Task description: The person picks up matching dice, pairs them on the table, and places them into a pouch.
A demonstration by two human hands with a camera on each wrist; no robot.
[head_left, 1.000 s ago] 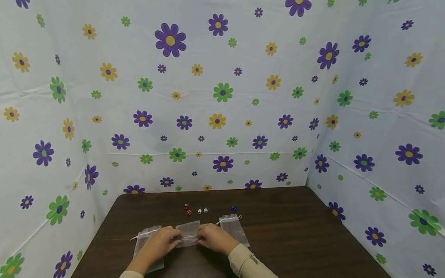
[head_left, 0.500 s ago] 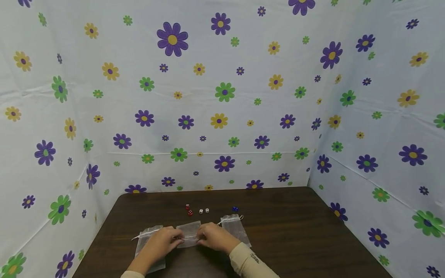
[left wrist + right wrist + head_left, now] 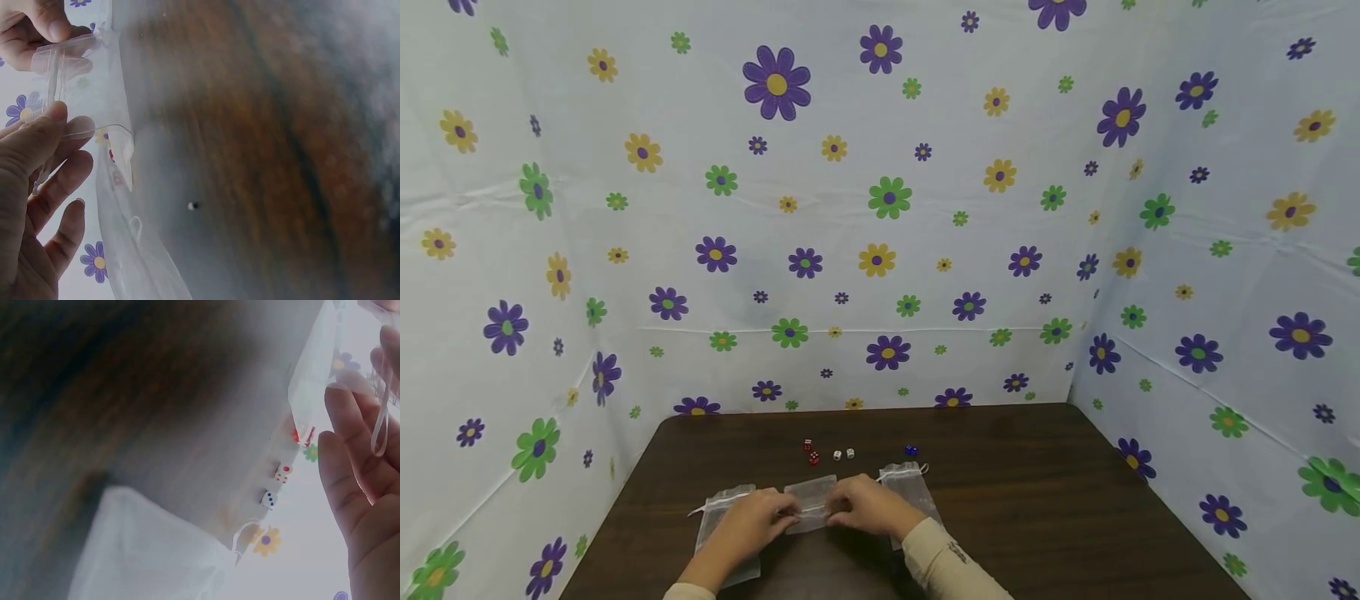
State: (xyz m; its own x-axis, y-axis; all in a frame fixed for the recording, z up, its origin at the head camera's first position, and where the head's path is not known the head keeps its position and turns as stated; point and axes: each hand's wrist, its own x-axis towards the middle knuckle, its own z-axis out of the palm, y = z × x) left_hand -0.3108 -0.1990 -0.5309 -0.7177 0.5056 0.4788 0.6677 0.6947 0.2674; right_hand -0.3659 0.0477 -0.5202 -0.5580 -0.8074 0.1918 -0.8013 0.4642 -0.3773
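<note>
A small sheer white drawstring bag (image 3: pixel 811 502) is stretched between my two hands above the table. My left hand (image 3: pixel 763 518) pinches its left side; in the left wrist view the thumb (image 3: pixel 44 128) presses the fabric, with the other fingers behind. At the opposite side my right hand (image 3: pixel 867 507) holds the bag between thumb and fingers. A cord loop (image 3: pixel 380 428) hangs by the right fingers. A second sheer bag (image 3: pixel 718 504) lies partly under the left forearm. Beside the right wrist lies a third bag (image 3: pixel 912 486), its lower part partly covered.
Beyond the bags on the dark wooden table (image 3: pixel 1015 500) lie two red dice (image 3: pixel 814 457), two white dice (image 3: pixel 837 456) and blue dice (image 3: pixel 911 450). A flower-patterned white cloth (image 3: pixel 880 225) stands around the back and sides.
The head view has turned slightly left. My right hand has risen a little at the bag's edge; the left hand and the bag have barely moved.
</note>
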